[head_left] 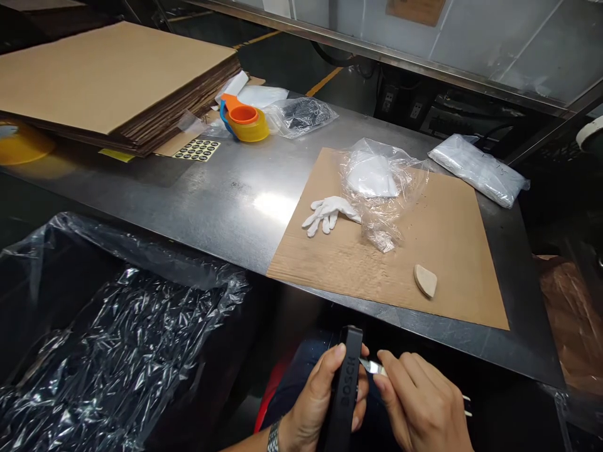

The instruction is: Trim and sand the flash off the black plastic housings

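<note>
Below the table's near edge, my left hand [315, 402] grips a flat black tool body [345, 392] marked BOSCH, held upright. My right hand [421, 405] pinches a small shiny metal piece [372, 366] against the tool's right side. A watch band shows on my left wrist. On the steel table [226, 188] lies a brown cardboard sheet [452, 251]. On the sheet rest a white glove [328, 212], a crumpled clear plastic bag [382, 188] with something white inside, and a small beige wedge-shaped piece [425, 280].
A bin lined with black plastic [108, 351] stands at the lower left. A stack of cardboard sheets [113, 81] fills the far left. Near it lie yellow tape rolls with an orange dispenser [245, 120], a sticker sheet [198, 149] and plastic bags [478, 168].
</note>
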